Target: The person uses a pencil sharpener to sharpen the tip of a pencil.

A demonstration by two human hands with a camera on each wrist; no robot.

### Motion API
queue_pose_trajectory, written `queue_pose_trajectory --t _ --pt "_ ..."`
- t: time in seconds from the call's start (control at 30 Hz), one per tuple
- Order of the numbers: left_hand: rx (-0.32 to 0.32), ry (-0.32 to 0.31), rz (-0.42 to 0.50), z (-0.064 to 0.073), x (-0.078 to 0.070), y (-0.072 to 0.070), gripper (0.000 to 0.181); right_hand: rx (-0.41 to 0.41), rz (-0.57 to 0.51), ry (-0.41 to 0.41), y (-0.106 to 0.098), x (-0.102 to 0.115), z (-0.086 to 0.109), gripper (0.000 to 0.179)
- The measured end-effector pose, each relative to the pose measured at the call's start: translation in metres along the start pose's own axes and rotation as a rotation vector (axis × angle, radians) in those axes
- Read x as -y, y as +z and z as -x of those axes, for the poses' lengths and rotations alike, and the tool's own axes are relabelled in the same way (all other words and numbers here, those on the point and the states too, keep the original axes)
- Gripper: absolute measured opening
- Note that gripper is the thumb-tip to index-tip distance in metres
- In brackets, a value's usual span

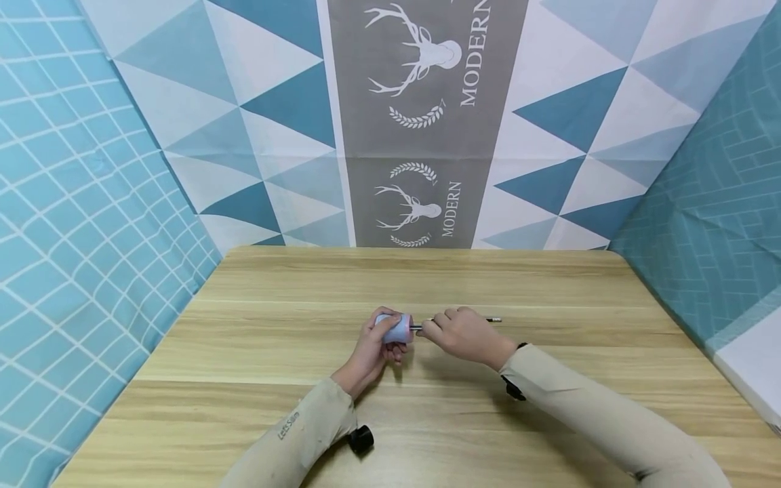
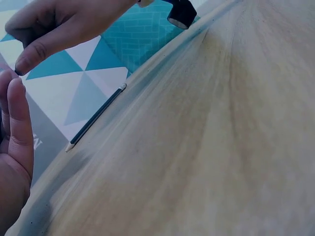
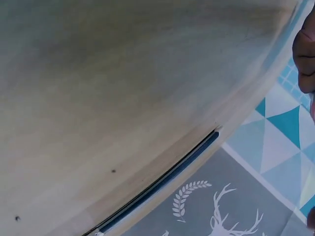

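In the head view my left hand (image 1: 378, 346) grips a small light-blue cylinder (image 1: 395, 329) with a pink rim, lying on its side above the wooden table, rim facing right. My right hand (image 1: 466, 335) pinches a thin dark pencil (image 1: 417, 327), its visible end at the cylinder's rim. Most of that pencil is hidden by the right hand. In the left wrist view my right hand (image 2: 74, 24) meets the fingers of my left hand (image 2: 17, 132). A second dark pencil (image 2: 96, 117) lies on the table behind the right hand, its end (image 1: 494, 319) showing past the knuckles.
The wooden table (image 1: 274, 407) reaches back to a patterned wall cloth (image 1: 293, 135). Blue tiled cloths hang at both sides. A white flat-topped object (image 1: 753, 366) stands by the right edge. Black wrist cameras (image 1: 361, 440) sit on both wrists.
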State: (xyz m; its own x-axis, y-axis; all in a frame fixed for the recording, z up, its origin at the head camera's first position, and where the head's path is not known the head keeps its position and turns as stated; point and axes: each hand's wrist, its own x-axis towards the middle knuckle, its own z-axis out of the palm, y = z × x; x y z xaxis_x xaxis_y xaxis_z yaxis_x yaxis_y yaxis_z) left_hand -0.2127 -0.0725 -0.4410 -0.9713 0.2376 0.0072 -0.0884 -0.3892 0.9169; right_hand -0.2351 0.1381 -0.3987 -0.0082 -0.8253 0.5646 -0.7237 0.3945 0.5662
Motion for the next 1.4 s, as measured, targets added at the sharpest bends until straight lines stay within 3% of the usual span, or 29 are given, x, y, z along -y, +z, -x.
queue_pose_trajectory --t 0.13,0.27,0.37,0.57,0.67,0.8,0.87,0.97,1.07,1.17,1.27,1.4 --pt "0.002 -0.005 -0.007 0.001 -0.001 0.001 0.006 0.053 -0.139 0.06 -0.002 0.001 -0.002 0.038" --pt "0.006 -0.014 -0.014 0.001 -0.001 0.001 0.008 0.184 -0.433 0.219 -0.007 0.0 -0.005 0.026" --pt "0.005 -0.014 -0.003 0.001 -0.001 0.002 0.007 0.296 -0.667 0.352 -0.01 -0.004 -0.01 0.029" --pt "0.005 -0.013 0.002 0.001 0.001 0.001 0.006 0.502 -1.017 0.548 -0.013 -0.018 -0.021 0.033" --pt "0.013 -0.007 -0.002 0.001 0.001 0.001 0.006 0.635 -1.258 0.719 -0.014 -0.022 -0.021 0.036" --pt "0.026 0.011 -0.01 0.001 0.001 0.001 0.005 0.833 -1.679 1.086 -0.012 -0.026 -0.018 0.034" --pt "0.035 0.016 -0.015 0.002 0.001 0.002 0.005 0.908 -1.838 1.238 -0.009 -0.027 -0.015 0.031" --pt "0.042 0.016 -0.023 0.002 0.001 0.002 0.008 0.948 -1.967 1.311 -0.007 -0.028 -0.01 0.028" --pt "0.039 0.014 -0.025 0.001 0.002 0.002 0.009 0.928 -1.984 1.299 -0.007 -0.027 -0.008 0.028" --pt "0.03 0.001 -0.034 0.0 0.002 0.002 0.009 0.895 -1.845 1.253 -0.007 -0.026 -0.008 0.032" --pt "0.03 -0.013 -0.044 0.0 0.001 0.003 0.008 0.846 -1.567 1.115 -0.012 -0.024 -0.01 0.037" --pt "0.029 -0.021 -0.044 -0.001 0.001 0.004 0.008 0.687 -1.069 0.797 -0.023 -0.02 -0.011 0.031"
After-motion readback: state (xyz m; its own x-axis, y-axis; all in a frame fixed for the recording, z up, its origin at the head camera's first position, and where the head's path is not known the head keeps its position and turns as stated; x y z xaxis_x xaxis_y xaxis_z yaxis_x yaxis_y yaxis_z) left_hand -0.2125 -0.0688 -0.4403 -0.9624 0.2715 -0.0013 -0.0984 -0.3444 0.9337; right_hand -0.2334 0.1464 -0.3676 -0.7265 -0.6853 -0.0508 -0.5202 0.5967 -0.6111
